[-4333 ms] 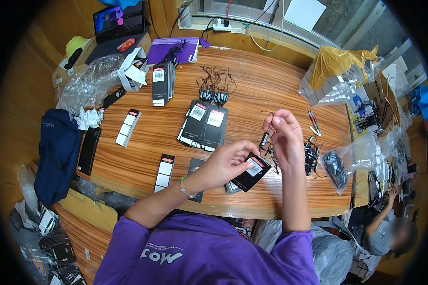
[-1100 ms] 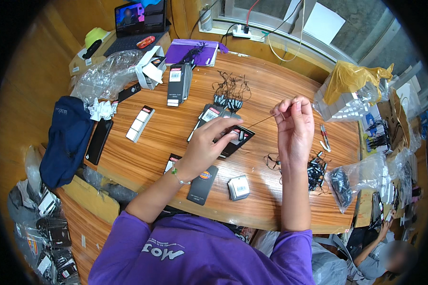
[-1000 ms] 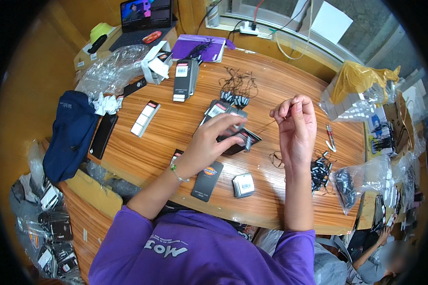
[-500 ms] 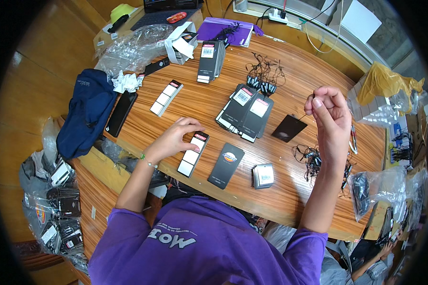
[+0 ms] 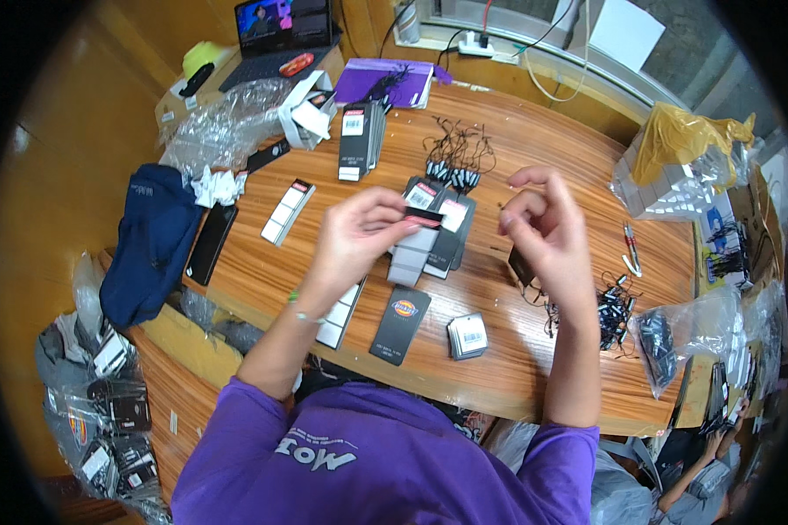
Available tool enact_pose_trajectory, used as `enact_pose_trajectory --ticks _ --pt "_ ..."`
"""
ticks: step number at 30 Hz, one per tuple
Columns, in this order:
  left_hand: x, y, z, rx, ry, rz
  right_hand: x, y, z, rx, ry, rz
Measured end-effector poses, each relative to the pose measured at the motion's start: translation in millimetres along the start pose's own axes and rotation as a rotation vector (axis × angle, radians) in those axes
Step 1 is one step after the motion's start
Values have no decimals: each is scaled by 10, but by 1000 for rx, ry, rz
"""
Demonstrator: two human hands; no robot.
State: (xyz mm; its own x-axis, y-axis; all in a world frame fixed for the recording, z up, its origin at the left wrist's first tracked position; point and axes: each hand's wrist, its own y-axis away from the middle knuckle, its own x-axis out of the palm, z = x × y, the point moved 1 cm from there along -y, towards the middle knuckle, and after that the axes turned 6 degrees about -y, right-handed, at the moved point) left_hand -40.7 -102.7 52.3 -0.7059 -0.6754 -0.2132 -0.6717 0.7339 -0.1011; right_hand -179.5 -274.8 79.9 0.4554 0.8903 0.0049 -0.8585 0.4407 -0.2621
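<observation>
My left hand [image 5: 359,236] is closed, pinching the top of a long narrow label tag [image 5: 411,254] with a black-and-red head and pale panels. A stack of similar tags [image 5: 333,331] lies under my left wrist, partly hidden. Opposite, my right hand [image 5: 547,236] has thumb and forefinger pinched at the cord of a small dark hang tag [image 5: 521,267], which hangs below, partly covered by the hand. Between my forearms lie a dark grey card [image 5: 400,325] with an oval emblem and a small stack of white-faced tags [image 5: 468,337]. Grey stickered tags [image 5: 455,236] sit behind the held tag.
Bundled black cords [image 5: 455,162] stand behind the grey tags; loose cords [image 5: 617,311] lie at right. Farther back are another tag stack [image 5: 357,144], a purple folder [image 5: 368,83] and a laptop [image 5: 280,39]. A blue bag [image 5: 149,245] is left; wrapped boxes [image 5: 670,175] are right.
My left hand has lifted a label tag off its stack and brought it rightward over the grey tags. My right hand has moved left with the hang tag. The view has shifted, showing more laptop.
</observation>
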Motion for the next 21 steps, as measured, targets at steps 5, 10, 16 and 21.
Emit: enact_pose_trajectory --ticks 5,10,16,21 --pt "480 -235 -158 300 -40 -46 68 2 91 -33 255 -20" --pt "584 -213 -248 352 -97 -48 15 4 96 -51 255 -74" --pt "569 -223 -291 342 -161 -8 -4 17 130 -72 244 -69" --pt "550 -242 -322 318 -143 18 -2 11 128 -155 308 -81"
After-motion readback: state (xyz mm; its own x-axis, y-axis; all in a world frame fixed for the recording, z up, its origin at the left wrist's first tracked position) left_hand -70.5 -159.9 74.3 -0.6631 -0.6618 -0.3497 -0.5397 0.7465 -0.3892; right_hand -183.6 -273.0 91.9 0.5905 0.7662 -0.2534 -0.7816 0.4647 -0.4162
